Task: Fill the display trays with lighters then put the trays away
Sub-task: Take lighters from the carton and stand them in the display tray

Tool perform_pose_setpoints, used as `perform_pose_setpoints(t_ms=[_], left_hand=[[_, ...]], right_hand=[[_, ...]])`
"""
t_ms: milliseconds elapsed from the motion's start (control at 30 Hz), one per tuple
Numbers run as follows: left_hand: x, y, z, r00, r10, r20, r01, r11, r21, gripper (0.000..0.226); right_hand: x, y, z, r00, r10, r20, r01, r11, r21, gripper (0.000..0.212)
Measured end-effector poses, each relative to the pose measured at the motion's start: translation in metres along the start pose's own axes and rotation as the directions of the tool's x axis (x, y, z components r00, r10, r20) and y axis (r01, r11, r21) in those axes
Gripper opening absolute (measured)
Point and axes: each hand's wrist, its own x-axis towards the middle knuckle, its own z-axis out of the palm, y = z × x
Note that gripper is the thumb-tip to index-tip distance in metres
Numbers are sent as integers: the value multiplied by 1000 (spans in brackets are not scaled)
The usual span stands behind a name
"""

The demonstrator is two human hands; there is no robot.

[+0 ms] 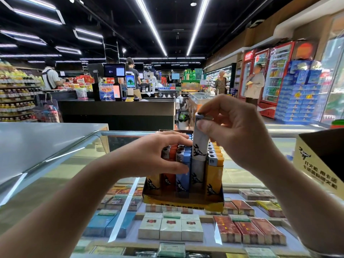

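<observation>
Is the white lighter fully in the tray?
No. The white lighter stands upright, well above its neighbours, pinched by the right hand.

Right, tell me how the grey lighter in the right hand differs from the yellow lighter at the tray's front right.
The grey lighter is raised, standing well above its row; the yellow lighter sits fully down in the display tray. The right hand pinches the grey lighter's top, while nothing touches the yellow lighter. Their bodies differ in colour, grey against yellow. Both stand upright and carry the same black logo.
</observation>
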Motion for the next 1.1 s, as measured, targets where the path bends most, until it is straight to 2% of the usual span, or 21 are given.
perform_pose_setpoints(t_ms=[100, 267, 633, 767, 867, 933, 1000, 1067, 1100], left_hand=[[1, -3, 0, 1000, -1, -7, 1, 1000, -24, 42], [2, -6, 0, 1000, -12, -21, 12, 1000, 21, 46], [2, -7, 0, 1000, -20, -14, 21, 998, 54, 48], [2, -7, 1, 1000, -6, -21, 7, 997, 77, 47], [3, -6, 1, 1000, -21, -22, 22, 996, 81, 47], [2, -5, 0, 999, -37, -34, 40, 994, 103, 51], [1, -4, -1, 993, -68, -94, 74, 995, 65, 58], [0, -5, -3, 975, -109, -193, 115, 993, 21, 75], [0, -7, -4, 963, -149, -225, 151, 989, -9, 89]], right_hand=[[-1, 5, 5, 978, 60, 198, -32, 990, -139, 10], [-2, 8, 4, 930, 163, 328, -55, 948, -314, 19], [-1, 8, -3, 825, 288, 485, -121, 930, -347, 24], [-2, 10, -1, 830, 242, 502, -28, 917, -397, 23], [-1, 13, -2, 848, 228, 479, -59, 938, -342, 23], [3, 19, -5, 909, 229, 348, -147, 958, -247, 19], [5, 34, -10, 938, 302, 171, -261, 939, -223, 17], [5, 47, -17, 880, 453, 139, -389, 858, -335, 13], [3, 53, -20, 804, 558, 207, -451, 798, -399, 7]])
